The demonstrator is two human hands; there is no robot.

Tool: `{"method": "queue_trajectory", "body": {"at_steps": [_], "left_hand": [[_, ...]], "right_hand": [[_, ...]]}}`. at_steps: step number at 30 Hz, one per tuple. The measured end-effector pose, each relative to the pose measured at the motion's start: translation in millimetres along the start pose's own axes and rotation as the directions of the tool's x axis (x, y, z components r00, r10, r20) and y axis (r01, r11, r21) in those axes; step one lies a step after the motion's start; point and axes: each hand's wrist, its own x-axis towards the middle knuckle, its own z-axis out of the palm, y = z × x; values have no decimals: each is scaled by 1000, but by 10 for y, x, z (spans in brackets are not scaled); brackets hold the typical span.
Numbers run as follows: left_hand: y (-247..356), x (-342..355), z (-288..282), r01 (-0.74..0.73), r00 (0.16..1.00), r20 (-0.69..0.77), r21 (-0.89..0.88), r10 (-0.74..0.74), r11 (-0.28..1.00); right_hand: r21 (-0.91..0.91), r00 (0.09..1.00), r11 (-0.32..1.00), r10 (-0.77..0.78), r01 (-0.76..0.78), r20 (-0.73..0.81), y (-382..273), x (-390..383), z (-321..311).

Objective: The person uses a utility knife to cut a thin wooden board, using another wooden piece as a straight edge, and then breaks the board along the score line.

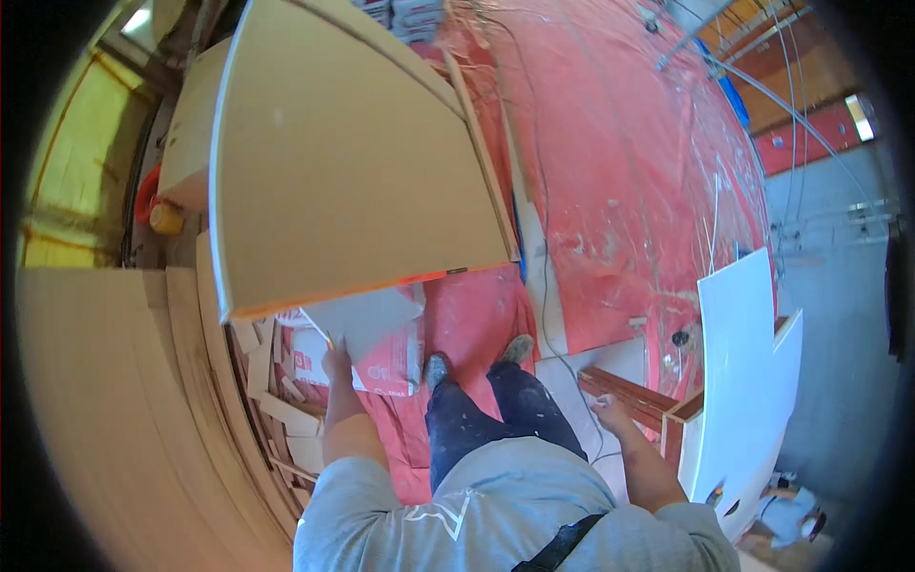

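A large tan board [353, 162] with a pale left edge and an orange-tinged front edge fills the upper middle. Below that front edge, my left hand [336, 365] is closed on a thin pale item with a yellow part [328, 337], too small to name, beside white-and-red bags [391, 367]. At the right, my right hand [608, 412] has its fingers curled, with something small and pale at the fingertips that I cannot make out. It is near a reddish-brown timber [629, 393] and a dark cable [569, 368]. My feet stand apart on pink sheeting [457, 315].
Tall wooden panels [105, 400] and offcuts [284, 415] line the left, with a yellow bucket [166, 219] beyond. Pink plastic covering [629, 191] spreads across the upper right. White boards [739, 372] stand at the right, a crouching person [791, 515] beside them. Metal poles [782, 105] cross the upper right.
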Motion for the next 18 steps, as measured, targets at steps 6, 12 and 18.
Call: {"method": "queue_trajectory", "body": {"at_steps": [6,12,18], "left_hand": [[460,-888,242,-322,941,235,397,244,859],[1394,-841,776,-580,704,580,138,410,803],[4076,-727,1728,-527,788,307,-113,534,842]], "right_hand": [[58,969,968,240,-244,65,698,-212,96],[329,963,906,236,-265,128,850,337,25],[331,953,894,293,-303,81,1601,600,47]]}}
